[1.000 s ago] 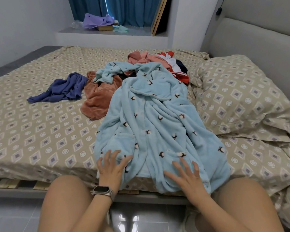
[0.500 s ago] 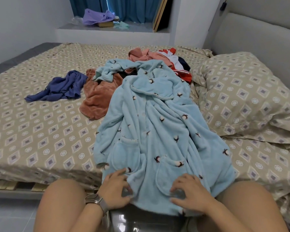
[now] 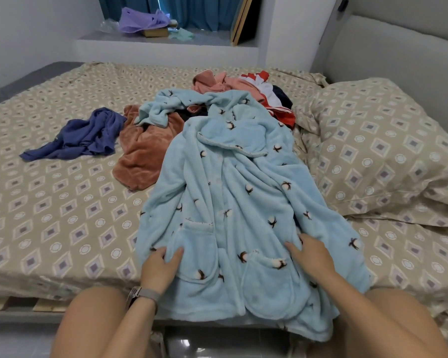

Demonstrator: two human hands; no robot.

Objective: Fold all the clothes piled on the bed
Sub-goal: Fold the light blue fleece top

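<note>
Bed: patterned beige sheet [image 3: 49,215] with diamond and circle print, filling most of the view, grey headboard [image 3: 398,55] off at 2 o'clock.
Robe: big fluffy light blue robe [image 3: 230,189] with little cotton-flower prints, laid out lengthwise down the middle of the bed, collar up toward 12 o'clock, hem hanging over the near edge at 6 o'clock. Two front pockets face up near the hem.
Left hand: left hand [image 3: 159,267] sits on the robe's left edge at about 7 o'clock, thumb and fingers bunching a fold of fleece next to the left pocket, so pretty much a pinch. Watch on the wrist.
Right hand: right hand [image 3: 311,257] lies on the robe at roughly 5 o'clock, just above the right pocket, fingers spread out flat and pressing the fabric, not gripping.
Pile: rest of the clothes sit past the collar. Rust-brown fleece piece [image 3: 142,156] at 10 o'clock, partly tucked under the robe's sleeve; pink garment [image 3: 212,82] and a red-white-navy one [image 3: 272,96] at 12 to 1 o'clock.
Loner: dark blue garment [image 3: 80,136] crumpled by itself at 9 to 10 o'clock, just beside the brown one.
Pillow: matching pillow [image 3: 388,151] at 3 o'clock, right beside the robe.
Ledge: window ledge [image 3: 166,43] way back at 12 o'clock with purple fabric [image 3: 140,20] on it, teal curtains behind.
</note>
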